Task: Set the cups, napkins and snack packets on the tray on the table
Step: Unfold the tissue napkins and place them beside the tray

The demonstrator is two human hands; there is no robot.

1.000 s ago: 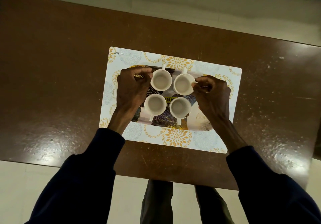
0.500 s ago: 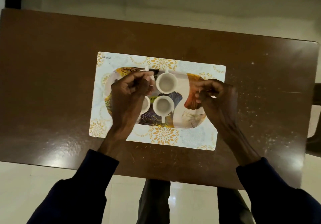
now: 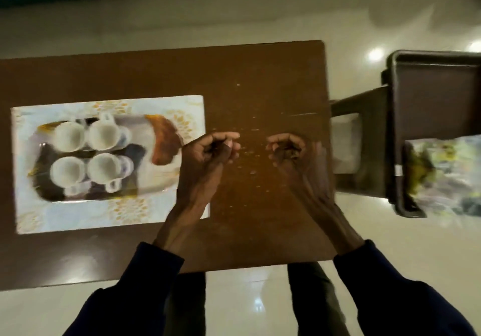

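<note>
Several white cups (image 3: 104,169) stand upright in a close block on the left half of the patterned tray (image 3: 164,179), which rests on a pale floral placemat (image 3: 78,215). The tray's right half is bare of cups. My left hand (image 3: 210,150) hovers just right of the tray's right end, fingers curled in, holding nothing. My right hand (image 3: 289,150) is further right over the bare brown table (image 3: 260,75), also curled and empty. A crinkly bag (image 3: 447,171) with yellow-green contents, blurred, lies off the table at the far right.
A dark plastic chair (image 3: 429,96) stands beside the table's right edge, and the bag lies on its seat. Small crumbs or specks dot the tabletop between my hands. A glossy pale floor surrounds the table. My legs show below its front edge.
The view has swung right, so the tray now sits at the left. Both hands have left the cups and moved right, off the tray, over the bare table. The chair and bag came into view.
</note>
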